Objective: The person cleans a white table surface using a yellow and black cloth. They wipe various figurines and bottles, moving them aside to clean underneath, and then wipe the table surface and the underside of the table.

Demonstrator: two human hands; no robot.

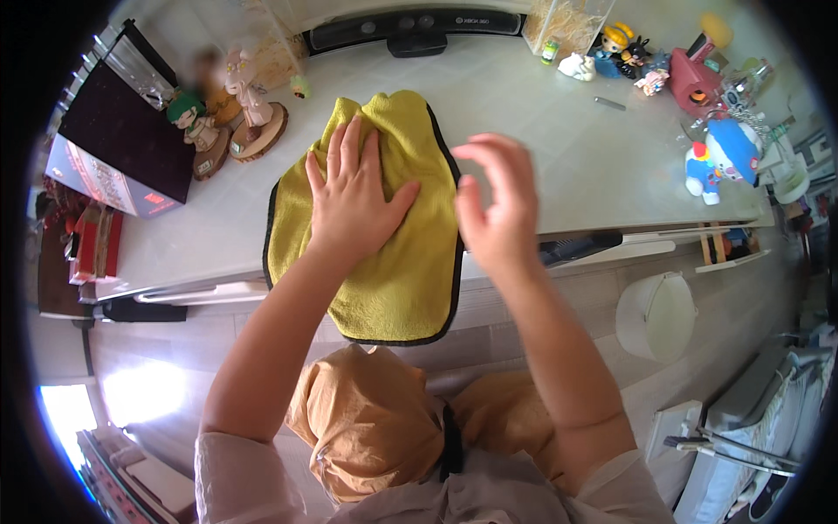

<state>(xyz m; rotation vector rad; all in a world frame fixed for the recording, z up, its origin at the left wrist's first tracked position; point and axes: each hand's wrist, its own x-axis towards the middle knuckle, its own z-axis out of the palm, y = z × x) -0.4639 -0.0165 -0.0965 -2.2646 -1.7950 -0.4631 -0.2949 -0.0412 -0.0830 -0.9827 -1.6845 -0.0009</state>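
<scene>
A yellow-green towel (393, 288) with black edging lies bunched on the pale cabinet top (576, 150), its lower end hanging over the front edge. My left hand (350, 196) rests flat on the cloth, fingers spread and pointing away from me. To the right of it, my right hand (497, 196) is raised beside the towel's black edge, slightly blurred. Its thumb and fingers are curved and apart, with nothing seen between them. Whether its fingertips touch the edging, I cannot tell.
A black Xbox 360 Kinect sensor (419, 29) stands at the back. Figurines on wood slices (258, 134) and a dark box (124, 131) stand left. Rightward are small figures (612, 49), a small metal bar (609, 103) and a blue-and-white plush toy (723, 160). A white bucket (655, 318) sits on the floor.
</scene>
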